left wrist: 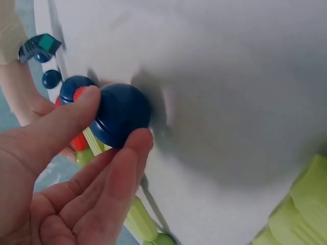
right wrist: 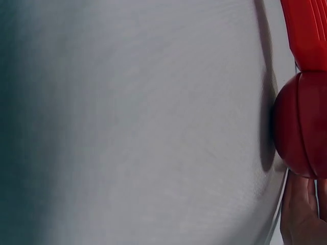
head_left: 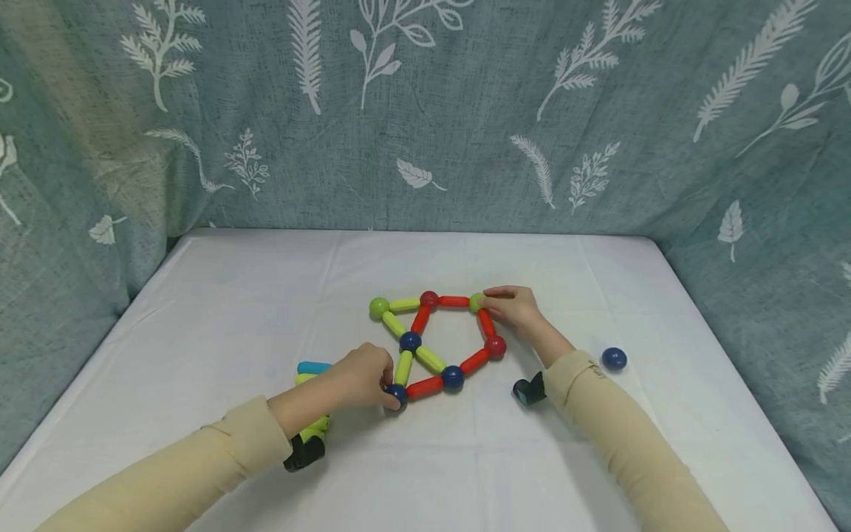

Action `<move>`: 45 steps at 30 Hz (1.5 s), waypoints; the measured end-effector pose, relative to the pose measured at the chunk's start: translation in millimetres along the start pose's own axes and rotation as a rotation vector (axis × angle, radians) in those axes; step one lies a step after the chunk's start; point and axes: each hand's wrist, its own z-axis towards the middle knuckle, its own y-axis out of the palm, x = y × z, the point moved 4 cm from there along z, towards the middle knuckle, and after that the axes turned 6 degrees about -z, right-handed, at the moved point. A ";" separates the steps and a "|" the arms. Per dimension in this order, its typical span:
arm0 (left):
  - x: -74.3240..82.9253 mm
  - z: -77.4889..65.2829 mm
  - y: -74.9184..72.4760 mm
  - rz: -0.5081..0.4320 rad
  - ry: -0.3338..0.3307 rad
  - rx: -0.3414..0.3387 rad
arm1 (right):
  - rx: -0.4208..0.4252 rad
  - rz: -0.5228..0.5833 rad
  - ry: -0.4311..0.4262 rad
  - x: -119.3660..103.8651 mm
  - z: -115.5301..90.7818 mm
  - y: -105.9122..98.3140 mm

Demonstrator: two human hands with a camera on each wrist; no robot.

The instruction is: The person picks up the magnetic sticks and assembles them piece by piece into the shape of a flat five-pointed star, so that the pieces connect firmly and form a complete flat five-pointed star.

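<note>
Red and yellow-green rods joined by balls form a flat frame mid-table: two triangles at the left, a larger ring at the right. My left hand (head_left: pixel 364 375) pinches the dark blue ball (head_left: pixel 397 397) at the frame's near-left corner. In the left wrist view, thumb and fingertips lie on opposite sides of this blue ball (left wrist: pixel 121 115). At the far right corner, my right hand (head_left: pixel 515 304) holds a green ball (head_left: pixel 475 301) between thumb and fingers. A red ball (right wrist: pixel 306 125) with a red rod (right wrist: pixel 308 35) shows at the right wrist view's edge.
One loose blue ball (head_left: pixel 614 359) lies right of the frame, beside the right forearm. Yellow-green pieces (head_left: pixel 319 426) and a blue rod (head_left: pixel 312 367) lie partly hidden behind the left forearm. A patterned curtain (head_left: pixel 425 148) hangs behind the white table (head_left: pixel 233 295).
</note>
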 end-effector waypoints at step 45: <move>-98.9 -13.5 -66.8 -0.069 0.070 0.098 | -0.015 -0.021 0.001 0.8 1.0 0.1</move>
